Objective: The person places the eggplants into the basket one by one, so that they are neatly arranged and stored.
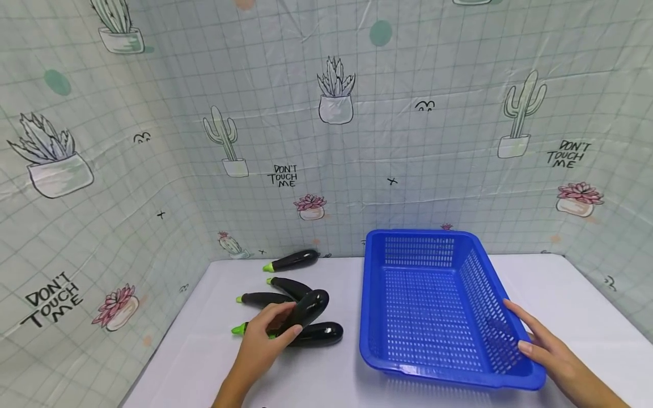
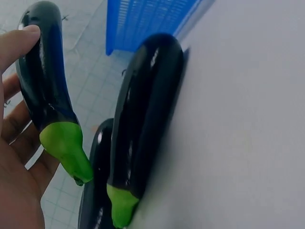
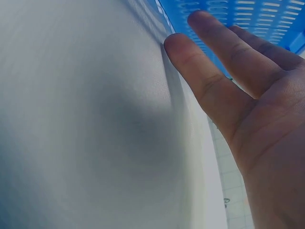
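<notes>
My left hand [image 1: 262,340] holds an eggplant [image 1: 313,306] between thumb and fingers, raised over the others. In the left wrist view this eggplant [image 2: 45,76] is glossy and dark, its green stem end pointing down past the palm. Right below it, another eggplant [image 1: 326,334] lies on the table, partly covered by the hand. My right hand [image 1: 558,357] is at the right side of a blue plastic basket [image 1: 425,323], fingertips at its rim. From the right wrist, the fingers [image 3: 205,71] look straight against the basket's outer side. Inside, the basket shows only its slotted floor.
More eggplants lie on the white table [image 1: 204,340] at the left: one farthest back [image 1: 298,259], with others bunched close behind the left hand. A cloth wall [image 1: 382,141] printed with cacti rises behind the table and along both sides.
</notes>
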`<state>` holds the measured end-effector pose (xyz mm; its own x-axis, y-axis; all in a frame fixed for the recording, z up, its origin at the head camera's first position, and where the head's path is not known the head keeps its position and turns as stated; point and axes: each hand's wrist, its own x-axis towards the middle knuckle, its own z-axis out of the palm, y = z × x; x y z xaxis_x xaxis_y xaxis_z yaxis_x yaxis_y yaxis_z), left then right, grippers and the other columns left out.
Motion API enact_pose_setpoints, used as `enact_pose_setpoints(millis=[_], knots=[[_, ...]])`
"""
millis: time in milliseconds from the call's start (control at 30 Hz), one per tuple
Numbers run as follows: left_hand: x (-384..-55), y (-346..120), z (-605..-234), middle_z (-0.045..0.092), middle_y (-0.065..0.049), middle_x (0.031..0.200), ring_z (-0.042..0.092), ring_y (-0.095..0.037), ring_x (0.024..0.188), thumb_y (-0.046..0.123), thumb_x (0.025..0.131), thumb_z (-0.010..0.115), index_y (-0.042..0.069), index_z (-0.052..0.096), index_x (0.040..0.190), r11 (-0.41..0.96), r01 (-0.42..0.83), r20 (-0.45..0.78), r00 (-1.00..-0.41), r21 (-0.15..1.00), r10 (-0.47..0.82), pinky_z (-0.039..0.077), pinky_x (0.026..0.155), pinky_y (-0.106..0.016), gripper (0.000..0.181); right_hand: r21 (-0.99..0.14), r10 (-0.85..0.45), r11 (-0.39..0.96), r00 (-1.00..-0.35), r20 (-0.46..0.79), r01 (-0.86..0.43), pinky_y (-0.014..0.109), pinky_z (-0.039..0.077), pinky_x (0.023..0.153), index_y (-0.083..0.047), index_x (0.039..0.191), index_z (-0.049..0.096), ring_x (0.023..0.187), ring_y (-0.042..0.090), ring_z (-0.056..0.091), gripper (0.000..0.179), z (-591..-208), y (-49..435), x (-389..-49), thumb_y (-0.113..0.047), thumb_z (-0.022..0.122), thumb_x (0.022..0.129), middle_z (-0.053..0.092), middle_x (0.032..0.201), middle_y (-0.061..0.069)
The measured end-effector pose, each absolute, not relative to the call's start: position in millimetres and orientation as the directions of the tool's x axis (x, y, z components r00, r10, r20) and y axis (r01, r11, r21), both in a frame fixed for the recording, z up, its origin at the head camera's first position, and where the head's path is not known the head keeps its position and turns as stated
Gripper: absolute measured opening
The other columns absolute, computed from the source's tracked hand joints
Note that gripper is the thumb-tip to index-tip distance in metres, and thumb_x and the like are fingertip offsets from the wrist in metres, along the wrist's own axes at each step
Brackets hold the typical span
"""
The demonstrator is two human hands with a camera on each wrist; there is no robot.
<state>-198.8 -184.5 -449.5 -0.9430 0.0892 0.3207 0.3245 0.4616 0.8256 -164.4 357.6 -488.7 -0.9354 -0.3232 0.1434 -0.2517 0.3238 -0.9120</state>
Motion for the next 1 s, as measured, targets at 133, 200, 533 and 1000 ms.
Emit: enact_pose_setpoints(millis=[133,200,533,1000], knots=[[-204,-178,-445,0.064,0.009,0.115,0.062,-0.011,0.104,0.029,0.084,0.083,0.022,0.069,0.127,0.470,0.323,0.319,-0.943,0.821,0.090,0.053,0.089,-0.030,0.045,-0.921,-0.339,0.292,-0.928,0.153,-0.259,0.021,0.048,0.085,-0.025,0.163,0.007,0.122,-0.019,0.032,0.065,-489,357,-165,-0.006,0.033,0.106,0.009,0.161,-0.013],[-206,-176,-445,0.064,0.008,0.116,0.061,-0.011,0.105,0.028,0.085,0.082,0.022,0.068,0.128,0.468,0.323,0.314,-0.944,0.823,0.099,0.053,0.089,-0.031,0.045,-0.923,-0.338,0.284,-0.928,0.158,-0.261,0.020,0.047,0.086,-0.024,0.163,0.008,0.122,-0.018,0.033,0.064,-488,355,-164,-0.006,0.033,0.106,0.011,0.160,-0.015],[-217,-164,-436,0.063,0.002,0.117,0.060,-0.015,0.109,0.030,0.091,0.077,0.017,0.064,0.134,0.374,0.326,0.301,-0.945,0.868,0.125,0.051,0.090,-0.029,0.047,-0.846,-0.296,0.390,-0.919,0.260,-0.364,0.015,0.046,0.086,-0.012,0.161,0.020,0.124,-0.019,0.033,0.061,-487,354,-160,-0.001,0.040,0.104,0.025,0.148,-0.033],[-238,-137,-425,0.064,-0.012,0.126,0.061,-0.024,0.117,0.024,0.097,0.068,0.005,0.059,0.137,0.168,0.323,0.303,-0.943,0.931,0.138,0.050,0.096,-0.030,0.045,-0.785,-0.297,0.467,-0.908,0.295,-0.407,0.007,0.036,0.086,-0.011,0.159,0.025,0.128,-0.022,0.025,0.060,-485,352,-159,0.001,0.042,0.103,0.025,0.150,-0.033]])
